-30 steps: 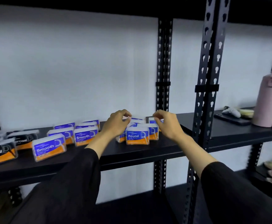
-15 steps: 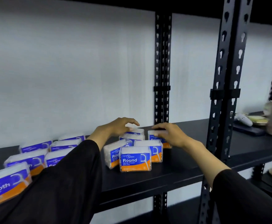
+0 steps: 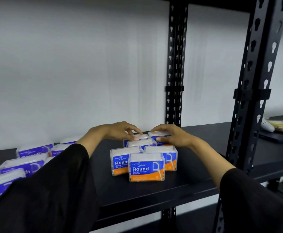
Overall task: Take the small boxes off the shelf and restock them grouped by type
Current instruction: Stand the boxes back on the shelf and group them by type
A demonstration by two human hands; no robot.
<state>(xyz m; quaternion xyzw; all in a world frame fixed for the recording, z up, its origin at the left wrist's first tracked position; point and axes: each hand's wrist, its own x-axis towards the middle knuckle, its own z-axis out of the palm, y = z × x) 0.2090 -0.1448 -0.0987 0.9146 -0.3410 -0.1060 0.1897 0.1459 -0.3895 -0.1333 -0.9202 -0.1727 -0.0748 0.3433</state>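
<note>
On the flat black metal shelf [image 3: 196, 182] stands a cluster of small clear plastic boxes with blue and orange labels. The front box [image 3: 146, 167] reads "Round Dental Flosser" in white on blue, under a small brand line that seems to say "mannings", though it is too small to be sure; a white floss-pick drawing sits at the label's right. Just behind it to the left is a second box [image 3: 119, 159] showing "Roun" and "Dental Flosse", and behind to the right a third box [image 3: 168, 157] with the same pick drawing.

The left hand [image 3: 119, 132] reaches in with its fingers loosely spread and curved down, fingertips resting on the lid of a rear box [image 3: 141, 136]. The right hand [image 3: 172, 136] pinches the back right box [image 3: 160, 134], fingers over its lid and thumb against its front face. Both arms wear black sleeves.

To the left, partly hidden by the left sleeve [image 3: 53, 190], lies a separate group of similar boxes with purple-blue labels [image 3: 21, 165]; one reads "ooth", another "th". A black perforated upright post [image 3: 255, 81] stands to the right.
</note>
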